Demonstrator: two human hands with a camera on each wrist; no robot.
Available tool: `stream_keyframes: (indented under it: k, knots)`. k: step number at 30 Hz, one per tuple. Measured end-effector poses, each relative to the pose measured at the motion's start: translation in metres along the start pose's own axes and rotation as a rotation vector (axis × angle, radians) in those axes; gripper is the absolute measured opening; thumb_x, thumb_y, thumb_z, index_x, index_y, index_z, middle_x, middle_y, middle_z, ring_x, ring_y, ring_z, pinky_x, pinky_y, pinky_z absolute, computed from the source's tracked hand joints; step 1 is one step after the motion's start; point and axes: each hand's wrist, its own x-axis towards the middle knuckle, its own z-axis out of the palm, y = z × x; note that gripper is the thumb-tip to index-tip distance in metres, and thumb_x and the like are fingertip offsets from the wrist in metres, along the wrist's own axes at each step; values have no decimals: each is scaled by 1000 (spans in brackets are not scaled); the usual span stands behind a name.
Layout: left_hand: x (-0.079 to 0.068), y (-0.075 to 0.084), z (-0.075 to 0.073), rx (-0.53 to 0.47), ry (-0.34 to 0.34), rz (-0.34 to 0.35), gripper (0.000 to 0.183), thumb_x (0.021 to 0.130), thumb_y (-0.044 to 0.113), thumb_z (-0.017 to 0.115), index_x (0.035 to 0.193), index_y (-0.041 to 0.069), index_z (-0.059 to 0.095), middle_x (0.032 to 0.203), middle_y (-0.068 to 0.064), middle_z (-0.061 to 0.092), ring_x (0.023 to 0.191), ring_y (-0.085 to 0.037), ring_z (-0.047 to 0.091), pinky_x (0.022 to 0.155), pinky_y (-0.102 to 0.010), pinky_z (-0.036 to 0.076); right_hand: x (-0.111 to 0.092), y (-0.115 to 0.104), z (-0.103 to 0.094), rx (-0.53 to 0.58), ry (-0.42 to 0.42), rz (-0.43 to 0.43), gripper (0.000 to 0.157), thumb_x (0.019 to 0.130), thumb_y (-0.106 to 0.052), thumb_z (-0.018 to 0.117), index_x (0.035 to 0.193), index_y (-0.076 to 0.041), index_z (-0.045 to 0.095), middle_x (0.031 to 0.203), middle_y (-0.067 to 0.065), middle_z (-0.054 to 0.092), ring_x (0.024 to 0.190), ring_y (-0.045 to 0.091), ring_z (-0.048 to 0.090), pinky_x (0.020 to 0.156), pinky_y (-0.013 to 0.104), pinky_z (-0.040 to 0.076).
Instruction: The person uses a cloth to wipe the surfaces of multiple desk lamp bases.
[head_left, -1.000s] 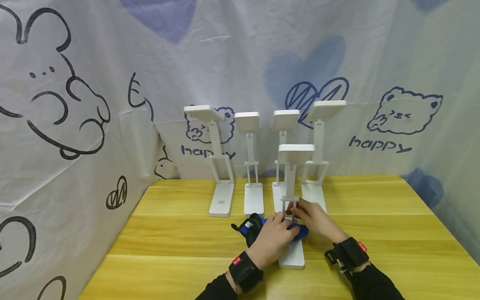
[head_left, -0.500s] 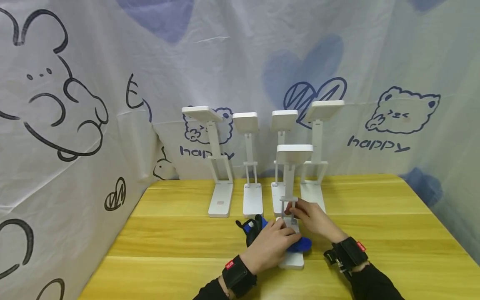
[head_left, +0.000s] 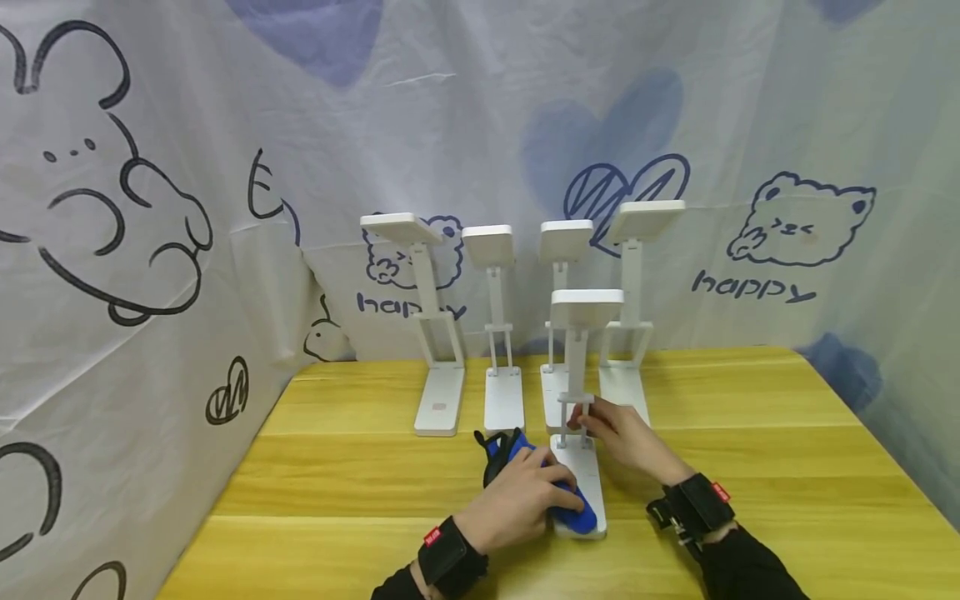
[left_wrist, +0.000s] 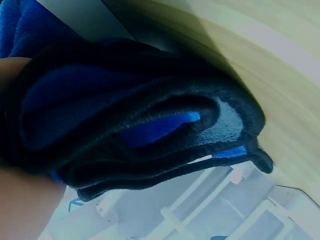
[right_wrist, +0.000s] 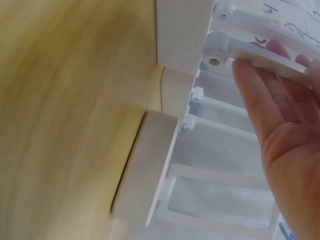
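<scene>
A white folding desk lamp (head_left: 587,310) stands in front of the others, its head tilted over its base (head_left: 588,463). My left hand (head_left: 513,502) holds a folded blue cloth (head_left: 579,518) with black edging against the front part of that base. In the left wrist view the cloth's layered folds (left_wrist: 145,132) bunch out beside the hand. My right hand (head_left: 628,436) grips the lamp's lower frame from the right, fingers partly behind it. The right wrist view shows the fingers (right_wrist: 250,82) around one thin white bar (right_wrist: 265,59) of this frame.
Several similar white lamps stand in a row behind, among them a far-left lamp (head_left: 439,404) and a far-right lamp (head_left: 624,385). A patterned curtain (head_left: 480,108) hangs along the back and left of the wooden table (head_left: 330,483).
My left hand has drawn the cloth toward the front end of the lamp base, uncovering the base's rear part. My right hand keeps its grip on the frame.
</scene>
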Motion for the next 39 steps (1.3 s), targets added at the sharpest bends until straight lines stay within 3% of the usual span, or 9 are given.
stream_keyframes:
  k: [11, 20, 24, 27, 31, 33, 36, 39]
  knots:
    - [-18, -6, -2, -11, 14, -28, 44, 79, 0, 65, 104, 36, 72, 109, 11, 62, 97, -10, 41, 82, -30, 40, 2, -3, 3, -10, 8, -40, 13, 97, -7, 49, 96, -7, 61, 94, 8, 69, 87, 18, 65, 70, 34, 58]
    - [-27, -15, -5, -21, 34, -80, 47, 77, -4, 60, 101, 35, 73, 107, 8, 63, 97, -11, 42, 80, -33, 40, 4, -4, 3, -71, 36, -78, 12, 97, -7, 49, 96, -8, 61, 89, 6, 69, 74, 19, 62, 61, 34, 53]
    - [-30, -21, -6, 14, 28, -97, 48, 75, -4, 60, 102, 34, 73, 107, 7, 64, 97, -13, 44, 80, -34, 42, 3, -6, 3, -89, 54, -92, 14, 96, -3, 50, 101, -3, 63, 92, 9, 70, 75, 19, 63, 59, 32, 53]
    - [-32, -26, -4, 39, 29, -135, 48, 72, -3, 59, 102, 32, 74, 103, 7, 65, 93, -13, 45, 80, -35, 44, 1, -6, 2, -122, 59, -65, 13, 94, -5, 54, 99, -4, 65, 81, 3, 68, 64, 10, 58, 52, 25, 48]
    - [-34, -32, -1, 53, 59, -229, 46, 72, -2, 58, 105, 26, 74, 97, 4, 66, 84, -13, 45, 75, -33, 45, -4, -5, 0, -186, 28, 11, 12, 93, -13, 58, 85, -9, 66, 62, -6, 50, 52, 4, 41, 47, 23, 36]
    - [-35, -34, -1, 62, 77, -270, 44, 73, -1, 59, 108, 23, 73, 96, 1, 66, 80, -14, 44, 71, -31, 44, -8, -7, -3, -209, 10, 60, 14, 93, -15, 59, 84, -10, 68, 64, -8, 54, 56, 3, 47, 51, 24, 43]
    - [-37, -35, -1, 76, 92, -306, 45, 73, 0, 59, 110, 21, 71, 95, -1, 66, 75, -15, 41, 66, -29, 41, -14, -11, -6, -209, -9, 143, 15, 93, -15, 59, 90, -10, 72, 82, -1, 69, 72, 6, 59, 64, 32, 53]
    - [-39, -36, 0, 79, 94, -327, 45, 73, -1, 59, 111, 20, 71, 92, -1, 65, 72, -16, 39, 63, -29, 38, -19, -16, -6, -216, -28, 170, 14, 92, -15, 60, 95, -10, 73, 90, 1, 71, 80, 8, 61, 71, 37, 55]
